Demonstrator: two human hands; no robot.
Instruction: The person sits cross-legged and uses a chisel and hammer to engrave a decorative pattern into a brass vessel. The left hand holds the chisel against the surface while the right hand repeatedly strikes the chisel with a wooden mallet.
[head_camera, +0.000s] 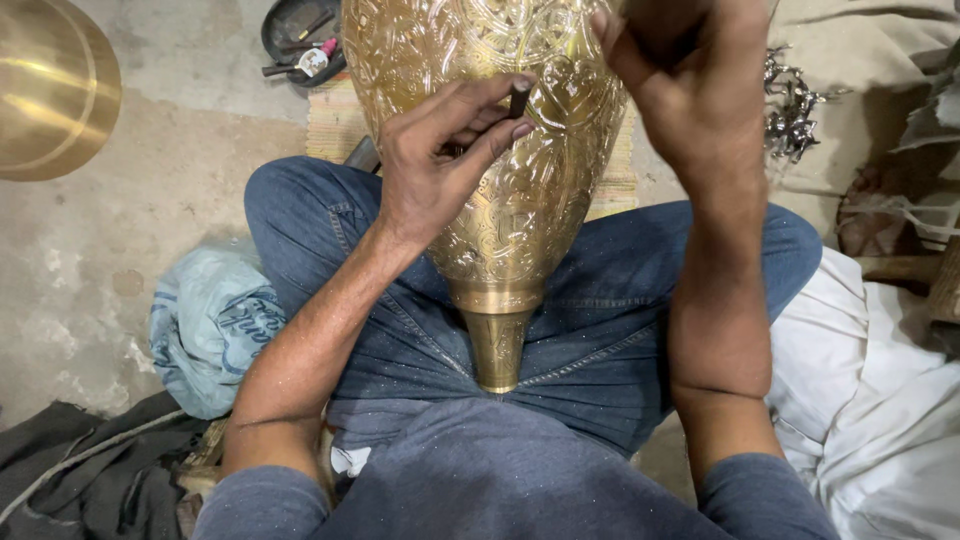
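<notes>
Brass vase lies in lap under both hands; left hand pinches punch against it; right hand clenched above, content perhaps hidden.

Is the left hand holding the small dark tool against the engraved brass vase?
Yes, the left hand pinches the dark tool onto the brass vase.

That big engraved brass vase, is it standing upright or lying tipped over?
Tipped. The brass vase lies across the person's lap, its narrow end pointing toward the person's body, not resting on the floor.
</notes>
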